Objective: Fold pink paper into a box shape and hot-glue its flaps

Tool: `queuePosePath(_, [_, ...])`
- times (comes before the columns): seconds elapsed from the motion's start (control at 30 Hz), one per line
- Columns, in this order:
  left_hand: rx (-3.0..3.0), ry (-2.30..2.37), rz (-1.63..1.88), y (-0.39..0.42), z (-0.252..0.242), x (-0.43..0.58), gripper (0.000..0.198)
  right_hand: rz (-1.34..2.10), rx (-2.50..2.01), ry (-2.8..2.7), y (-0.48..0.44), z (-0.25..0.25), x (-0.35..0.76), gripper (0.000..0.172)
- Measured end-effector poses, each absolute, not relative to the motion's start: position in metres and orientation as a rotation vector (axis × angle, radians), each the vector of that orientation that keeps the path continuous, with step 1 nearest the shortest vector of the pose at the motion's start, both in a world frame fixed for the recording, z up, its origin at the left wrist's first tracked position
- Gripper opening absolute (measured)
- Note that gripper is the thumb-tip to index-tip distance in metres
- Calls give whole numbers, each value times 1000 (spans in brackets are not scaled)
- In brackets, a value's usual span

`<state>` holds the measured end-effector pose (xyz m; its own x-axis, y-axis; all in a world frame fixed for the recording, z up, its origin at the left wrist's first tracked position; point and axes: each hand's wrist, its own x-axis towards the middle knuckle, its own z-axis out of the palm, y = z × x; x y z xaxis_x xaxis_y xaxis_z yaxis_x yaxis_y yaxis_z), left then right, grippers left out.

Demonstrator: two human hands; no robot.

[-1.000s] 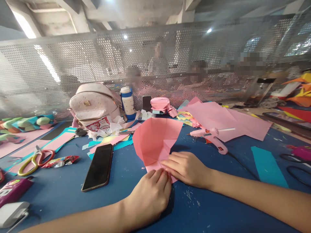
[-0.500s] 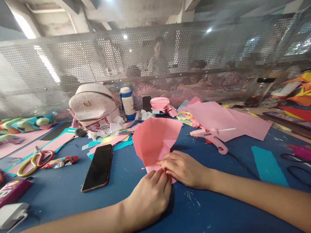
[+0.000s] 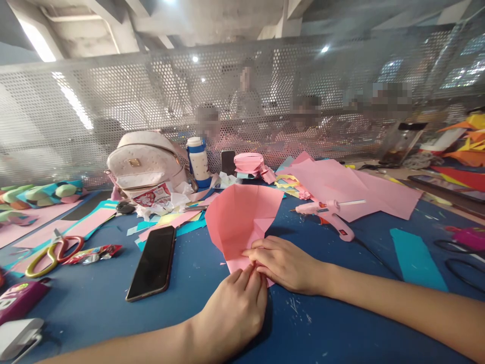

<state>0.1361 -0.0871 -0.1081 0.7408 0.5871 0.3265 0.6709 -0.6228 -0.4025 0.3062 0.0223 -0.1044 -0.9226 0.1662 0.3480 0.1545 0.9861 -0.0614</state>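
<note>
A creased sheet of pink paper (image 3: 242, 217) stands partly curled up from the blue table, its rounded far edge raised. My left hand (image 3: 237, 306) is closed on the paper's near end, fingertips pressed together there. From the right, my right hand (image 3: 286, 263) grips the same near part, its fingers bent over the fold and meeting the left fingertips. The lower edge of the paper is mostly hidden under both hands. Left of the paper lies a black phone (image 3: 151, 263); beyond my right hand rests a pink glue gun (image 3: 328, 215).
At the left are scissors (image 3: 53, 255), a candy wrapper (image 3: 94, 253) and a white charger (image 3: 18, 336). A backpack (image 3: 147, 159) and a bottle (image 3: 198, 162) stand by a perforated metal screen (image 3: 151, 91). Pink sheets (image 3: 348, 187) and a blue strip (image 3: 417, 260) lie right.
Almost nothing differs. Both hands keep their hold on the pink paper, and the view has shifted very slightly.
</note>
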Motion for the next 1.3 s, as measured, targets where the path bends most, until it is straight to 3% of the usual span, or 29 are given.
queuePosePath(0.23, [-2425,-966,-262,-90,-109,137,37,19,-158,-2764,24,-103,303,30])
queuePosePath(0.5, [-2446,-976,-197,-90,-105,139,33,53,-181,-2825,20,-94,279,17])
queuePosePath(1.3, [-2421,-951,-188,-92,-105,138,27,146,-122,-2716,16,-109,278,26])
